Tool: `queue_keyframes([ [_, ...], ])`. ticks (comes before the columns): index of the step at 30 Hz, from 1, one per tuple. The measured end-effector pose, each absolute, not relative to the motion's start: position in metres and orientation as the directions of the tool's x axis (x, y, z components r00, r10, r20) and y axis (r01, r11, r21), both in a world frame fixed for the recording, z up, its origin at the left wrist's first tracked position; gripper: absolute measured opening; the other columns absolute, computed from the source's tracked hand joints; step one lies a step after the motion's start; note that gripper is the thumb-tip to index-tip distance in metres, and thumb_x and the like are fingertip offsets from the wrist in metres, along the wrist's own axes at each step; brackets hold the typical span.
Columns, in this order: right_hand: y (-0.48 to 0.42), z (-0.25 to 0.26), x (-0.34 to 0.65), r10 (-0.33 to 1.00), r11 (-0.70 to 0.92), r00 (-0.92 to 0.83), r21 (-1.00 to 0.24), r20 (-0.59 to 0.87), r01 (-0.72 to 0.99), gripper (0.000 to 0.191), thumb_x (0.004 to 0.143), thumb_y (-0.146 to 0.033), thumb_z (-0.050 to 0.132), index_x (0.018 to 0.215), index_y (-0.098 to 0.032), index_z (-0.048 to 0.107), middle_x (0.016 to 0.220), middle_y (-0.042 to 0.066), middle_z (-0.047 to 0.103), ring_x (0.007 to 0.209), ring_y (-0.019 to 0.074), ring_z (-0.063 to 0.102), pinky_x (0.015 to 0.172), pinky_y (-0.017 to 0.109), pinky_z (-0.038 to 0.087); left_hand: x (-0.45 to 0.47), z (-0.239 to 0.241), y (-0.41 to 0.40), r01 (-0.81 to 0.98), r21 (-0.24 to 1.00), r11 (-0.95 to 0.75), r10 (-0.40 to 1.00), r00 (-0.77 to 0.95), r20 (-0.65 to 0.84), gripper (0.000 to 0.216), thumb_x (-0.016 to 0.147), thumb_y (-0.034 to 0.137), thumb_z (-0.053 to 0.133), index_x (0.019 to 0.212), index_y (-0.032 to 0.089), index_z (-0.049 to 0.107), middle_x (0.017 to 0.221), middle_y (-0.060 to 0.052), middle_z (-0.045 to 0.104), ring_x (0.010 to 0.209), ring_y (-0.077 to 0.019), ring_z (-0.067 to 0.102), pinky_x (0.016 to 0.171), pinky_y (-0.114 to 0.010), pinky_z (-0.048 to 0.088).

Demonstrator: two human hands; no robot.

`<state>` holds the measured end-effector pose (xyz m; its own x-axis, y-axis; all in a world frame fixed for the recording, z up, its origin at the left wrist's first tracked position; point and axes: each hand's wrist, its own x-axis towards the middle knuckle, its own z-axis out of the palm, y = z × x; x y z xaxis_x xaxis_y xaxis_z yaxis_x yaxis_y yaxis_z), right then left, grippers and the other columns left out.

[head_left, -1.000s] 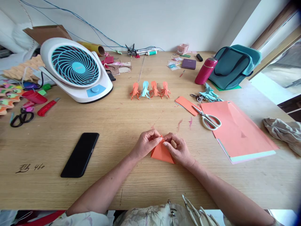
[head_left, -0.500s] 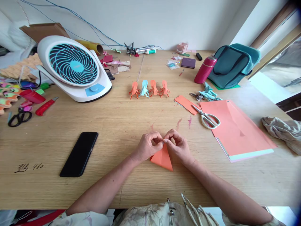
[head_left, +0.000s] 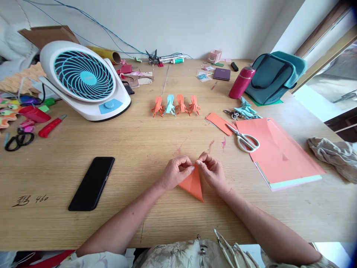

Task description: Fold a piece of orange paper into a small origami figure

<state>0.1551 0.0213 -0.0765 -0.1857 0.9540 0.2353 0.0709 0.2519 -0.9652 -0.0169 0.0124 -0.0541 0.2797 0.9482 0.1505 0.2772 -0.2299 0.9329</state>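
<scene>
Between my hands is a folded orange paper [head_left: 193,186], roughly a triangle with its wide end toward me. My left hand [head_left: 176,172] pinches it near the top with thumb and forefinger. At the same upper tip, my right hand [head_left: 213,172] also pinches the paper, its thumb close to the left one. The fingers hide the very tip. Farther back stands a row of several folded paper figures, among them a light blue figure [head_left: 170,105] and an orange figure [head_left: 181,104].
Right of my hands, white-handled scissors [head_left: 247,143] lie across orange paper strips [head_left: 219,123] and large orange sheets [head_left: 281,156]. A black phone [head_left: 92,183] is at left, behind it a fan [head_left: 86,78]. A red bottle [head_left: 242,83] stands by a teal bag [head_left: 272,78].
My right thumb and fingers have shifted slightly up and right at the paper's tip. The paper's lower edge has tilted a little. The whole view has drifted slightly.
</scene>
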Motion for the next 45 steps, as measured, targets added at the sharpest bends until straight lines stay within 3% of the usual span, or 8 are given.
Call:
queue_keyframes([
  [8,0.026,-0.079,0.156,0.974,0.183,-0.132,-0.983,0.184,-0.013,0.028,0.088,-0.044,0.066,0.073,-0.022,0.057,0.068,-0.001,0.052,0.064,0.0144,0.046,0.060,0.027,0.040,-0.019,-0.062,0.016,0.263,0.926,-0.271,0.935,0.301,0.188,0.019,0.085,0.020,0.059,0.068,0.019,0.051,0.072,0.001,0.052,0.071,-0.0132,0.051,0.069,-0.025,0.040],
  [17,0.024,-0.078,0.153,0.968,0.139,-0.202,-0.989,0.148,-0.058,0.026,0.084,-0.045,0.072,0.077,-0.021,0.062,0.072,0.000,0.059,0.067,0.0152,0.052,0.063,0.028,0.044,-0.019,-0.065,0.017,0.271,0.907,-0.322,0.929,0.277,0.247,0.020,0.085,0.019,0.057,0.068,0.020,0.047,0.074,0.000,0.054,0.074,-0.0145,0.053,0.072,-0.027,0.042],
  [32,0.026,-0.073,0.156,0.973,0.159,-0.153,-0.982,0.174,-0.103,0.028,0.087,-0.041,0.069,0.073,-0.021,0.055,0.069,-0.002,0.046,0.064,0.0131,0.040,0.060,0.026,0.034,-0.020,-0.064,0.016,0.264,0.897,-0.356,0.918,0.279,0.282,0.018,0.085,0.015,0.058,0.070,0.019,0.051,0.075,0.001,0.055,0.075,-0.0141,0.054,0.074,-0.027,0.043],
  [38,0.021,-0.062,0.161,0.946,0.270,-0.165,-0.959,0.280,-0.080,0.019,0.090,-0.029,0.067,0.075,-0.021,0.058,0.073,-0.002,0.051,0.069,0.0138,0.046,0.068,0.029,0.038,-0.023,-0.055,0.014,0.284,0.848,-0.447,0.886,0.272,0.376,0.011,0.089,0.016,0.058,0.078,0.018,0.059,0.093,-0.005,0.062,0.093,-0.0181,0.059,0.087,-0.034,0.045],
  [45,0.010,-0.044,0.166,0.733,0.671,-0.248,-0.734,0.633,0.108,0.012,0.087,-0.009,0.066,0.089,-0.021,0.065,0.080,0.001,0.055,0.074,0.0160,0.053,0.067,0.032,0.042,-0.029,-0.053,0.012,0.400,0.577,-0.712,0.693,0.267,0.669,0.006,0.089,0.016,0.064,0.091,0.021,0.068,0.115,-0.009,0.059,0.112,-0.0233,0.052,0.101,-0.044,0.044],
])
